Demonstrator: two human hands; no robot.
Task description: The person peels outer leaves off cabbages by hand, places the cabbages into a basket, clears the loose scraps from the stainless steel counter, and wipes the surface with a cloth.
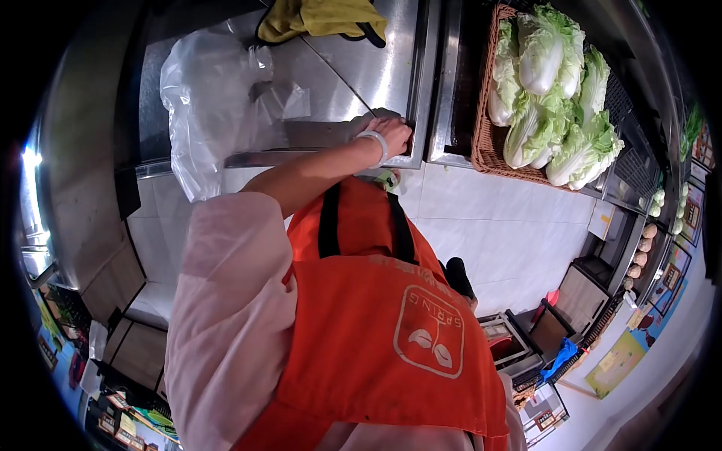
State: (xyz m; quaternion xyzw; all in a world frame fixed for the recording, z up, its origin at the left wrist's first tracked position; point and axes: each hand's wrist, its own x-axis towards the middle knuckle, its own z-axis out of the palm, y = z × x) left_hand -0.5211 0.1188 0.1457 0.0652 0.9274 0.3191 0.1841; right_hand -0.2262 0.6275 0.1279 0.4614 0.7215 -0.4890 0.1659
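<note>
My left hand reaches forward from a pale pink sleeve, with a white bracelet on the wrist. Its fingers curl over the front edge of a steel counter, next to the gap between two counter sections. A small green and white scrap shows just below the wrist; what it is I cannot tell. My orange apron fills the lower middle of the view. My right hand is out of sight.
A crumpled clear plastic bag lies on the counter to the left, and a yellow cloth at the back. On the right, a wicker basket holds several napa cabbages. White floor tiles lie below.
</note>
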